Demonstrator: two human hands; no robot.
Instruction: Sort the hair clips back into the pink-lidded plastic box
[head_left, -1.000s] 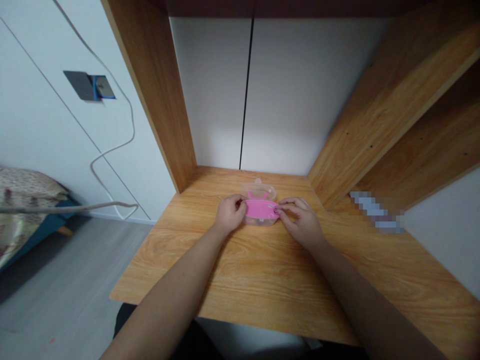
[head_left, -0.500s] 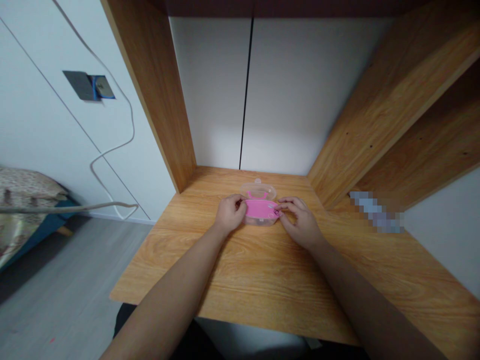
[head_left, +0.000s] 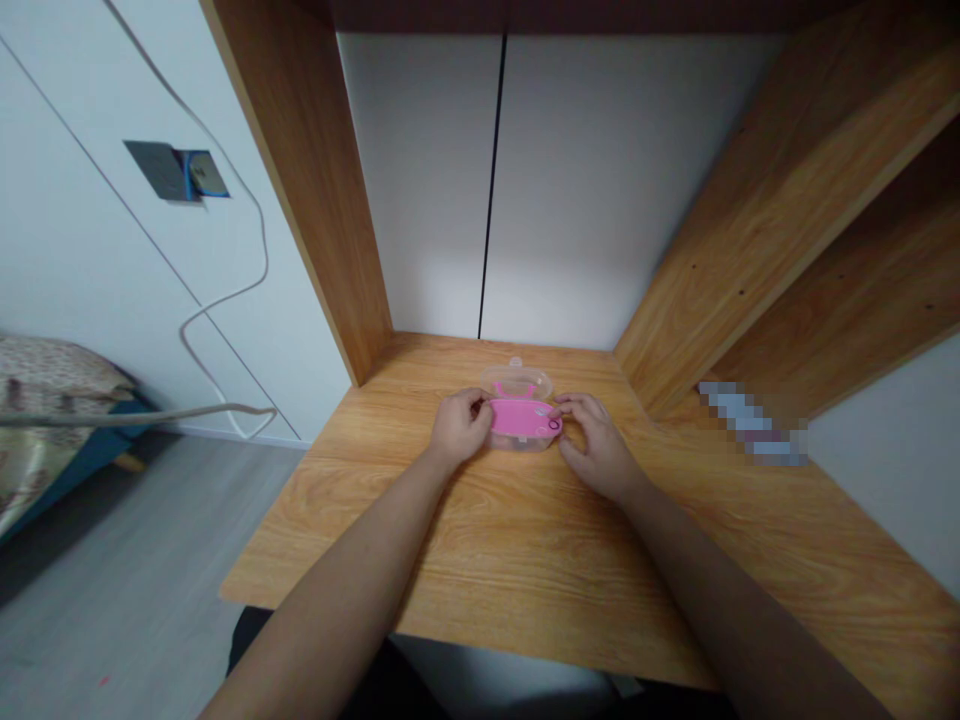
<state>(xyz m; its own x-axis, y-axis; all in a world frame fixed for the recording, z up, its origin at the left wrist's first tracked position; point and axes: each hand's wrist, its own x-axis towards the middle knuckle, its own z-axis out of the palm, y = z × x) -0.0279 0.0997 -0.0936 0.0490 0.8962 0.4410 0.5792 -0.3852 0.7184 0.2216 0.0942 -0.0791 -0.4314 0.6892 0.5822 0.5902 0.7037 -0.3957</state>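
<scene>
A small oval clear plastic case (head_left: 523,443) lies on the wooden desk, with a pink tray (head_left: 517,418) across its top. Its transparent lid (head_left: 517,381), pink-marked inside, is folded back behind it. My left hand (head_left: 460,428) grips the case's left end, fingers bent and closed. At the right end is my right hand (head_left: 596,445), thumb and forefinger apart, the forefinger over the tray's edge. A small dark ring-shaped band (head_left: 553,425) rests on the tray between them. Another small pale item (head_left: 540,412) beside it is too small to name.
Wooden side panels rise left (head_left: 315,200) and right (head_left: 720,260) of the desk (head_left: 517,560). A blurred-out object (head_left: 754,425) lies on the right. A white cable (head_left: 264,230) hangs by the open wall socket (head_left: 176,172). A bed corner (head_left: 60,400) shows at left.
My right thumb has drawn back from the dark ring towards the tray's edge, and the ring now shows more fully. My left hand and the case stay in place.
</scene>
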